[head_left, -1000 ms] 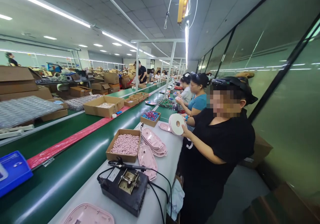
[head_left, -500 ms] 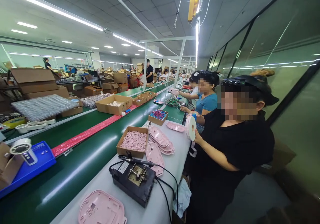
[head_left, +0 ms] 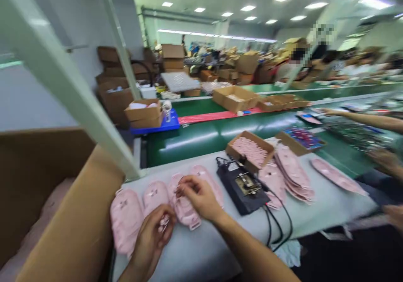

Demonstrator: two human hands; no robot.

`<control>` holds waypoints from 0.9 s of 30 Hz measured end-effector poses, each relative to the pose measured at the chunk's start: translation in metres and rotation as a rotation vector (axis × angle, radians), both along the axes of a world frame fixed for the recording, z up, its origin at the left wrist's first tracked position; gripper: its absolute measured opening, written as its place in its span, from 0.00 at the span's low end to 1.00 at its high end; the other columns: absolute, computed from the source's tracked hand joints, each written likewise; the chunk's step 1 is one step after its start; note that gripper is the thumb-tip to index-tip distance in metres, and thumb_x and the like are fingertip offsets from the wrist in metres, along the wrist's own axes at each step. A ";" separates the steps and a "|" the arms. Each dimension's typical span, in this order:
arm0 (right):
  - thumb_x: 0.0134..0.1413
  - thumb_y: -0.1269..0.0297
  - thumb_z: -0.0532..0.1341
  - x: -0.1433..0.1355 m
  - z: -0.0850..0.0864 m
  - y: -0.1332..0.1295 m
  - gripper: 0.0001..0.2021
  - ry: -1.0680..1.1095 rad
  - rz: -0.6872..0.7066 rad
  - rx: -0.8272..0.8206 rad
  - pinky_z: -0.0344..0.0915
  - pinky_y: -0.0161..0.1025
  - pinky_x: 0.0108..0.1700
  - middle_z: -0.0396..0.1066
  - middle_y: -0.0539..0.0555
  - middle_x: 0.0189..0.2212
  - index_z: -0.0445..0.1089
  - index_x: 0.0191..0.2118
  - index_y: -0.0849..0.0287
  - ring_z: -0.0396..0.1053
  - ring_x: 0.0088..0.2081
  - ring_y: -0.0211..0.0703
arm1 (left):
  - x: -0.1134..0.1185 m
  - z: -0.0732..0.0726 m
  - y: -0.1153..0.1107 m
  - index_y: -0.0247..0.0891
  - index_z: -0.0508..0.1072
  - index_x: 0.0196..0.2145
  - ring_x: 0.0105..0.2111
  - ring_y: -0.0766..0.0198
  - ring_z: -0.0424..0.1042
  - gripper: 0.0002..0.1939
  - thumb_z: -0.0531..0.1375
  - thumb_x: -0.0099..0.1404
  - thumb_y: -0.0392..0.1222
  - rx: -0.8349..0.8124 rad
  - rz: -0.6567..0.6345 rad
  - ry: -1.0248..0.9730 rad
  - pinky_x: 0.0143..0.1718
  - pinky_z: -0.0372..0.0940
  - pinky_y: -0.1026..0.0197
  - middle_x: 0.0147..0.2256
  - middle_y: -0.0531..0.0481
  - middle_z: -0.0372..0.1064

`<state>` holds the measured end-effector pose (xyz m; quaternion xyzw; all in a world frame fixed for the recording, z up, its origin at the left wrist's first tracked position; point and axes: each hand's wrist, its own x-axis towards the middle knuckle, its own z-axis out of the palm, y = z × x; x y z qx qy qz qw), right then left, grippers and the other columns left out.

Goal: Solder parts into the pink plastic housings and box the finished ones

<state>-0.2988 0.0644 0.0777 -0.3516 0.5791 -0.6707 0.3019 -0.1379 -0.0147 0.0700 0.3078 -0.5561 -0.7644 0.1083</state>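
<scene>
"Four oval, pink plastic shells (head_left: pixel 126 221) in a row?"
"Four. Left hand (head_left: pixel 151 236) curls round small pale pieces (head_left: pixel 163 222), uncountable; right hand (head_left: pixel 201 197) pinches over the third from left, contents unclear."

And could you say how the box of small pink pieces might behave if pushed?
The box would probably slide rather than tip, being low and wide. Its loose pink pieces might spill, as it has no lid.
</scene>
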 end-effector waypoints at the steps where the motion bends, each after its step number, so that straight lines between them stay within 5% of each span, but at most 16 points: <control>1: 0.59 0.49 0.62 -0.005 0.002 -0.005 0.18 -0.033 0.021 -0.004 0.71 0.40 0.40 0.75 0.54 0.31 0.72 0.44 0.59 0.75 0.35 0.43 | 0.004 0.001 -0.001 0.35 0.67 0.34 0.21 0.74 0.51 0.26 0.56 0.62 0.65 0.018 0.030 0.012 0.20 0.46 0.67 0.31 0.49 0.62; 5: 0.56 0.51 0.63 -0.008 0.003 -0.032 0.20 -0.114 0.144 0.023 0.70 0.36 0.41 0.74 0.53 0.32 0.73 0.48 0.61 0.72 0.34 0.37 | 0.002 -0.005 -0.018 0.34 0.68 0.32 0.20 0.72 0.45 0.26 0.60 0.59 0.64 -0.078 0.111 -0.021 0.20 0.41 0.66 0.23 0.55 0.52; 8: 0.56 0.50 0.64 0.006 0.001 -0.050 0.19 -0.159 0.250 0.075 0.70 0.37 0.39 0.74 0.54 0.33 0.71 0.43 0.62 0.73 0.34 0.39 | 0.001 -0.014 -0.038 0.33 0.74 0.33 0.25 0.69 0.56 0.25 0.64 0.58 0.62 -0.326 0.218 -0.033 0.26 0.52 0.66 0.25 0.52 0.59; 12: 0.62 0.55 0.59 0.024 0.000 -0.056 0.13 0.007 0.219 0.153 0.69 0.36 0.38 0.74 0.53 0.31 0.68 0.42 0.61 0.73 0.34 0.39 | 0.006 -0.019 -0.057 0.34 0.78 0.38 0.27 0.68 0.59 0.23 0.63 0.61 0.60 -0.565 0.280 -0.065 0.30 0.54 0.65 0.25 0.53 0.61; 18: 0.66 0.58 0.55 0.030 0.001 -0.055 0.13 0.373 0.364 0.436 0.66 0.32 0.37 0.76 0.51 0.31 0.70 0.38 0.61 0.74 0.33 0.36 | 0.017 -0.022 -0.071 0.36 0.77 0.33 0.31 0.65 0.66 0.22 0.53 0.70 0.56 -0.728 0.143 -0.100 0.34 0.59 0.64 0.30 0.51 0.70; 27: 0.60 0.66 0.58 0.007 -0.014 -0.103 0.12 0.805 0.427 0.750 0.52 0.35 0.32 0.73 0.54 0.26 0.72 0.26 0.62 0.64 0.28 0.38 | 0.030 -0.026 -0.094 0.42 0.80 0.41 0.40 0.56 0.72 0.14 0.55 0.71 0.44 -1.117 -0.013 -0.493 0.34 0.51 0.58 0.40 0.46 0.77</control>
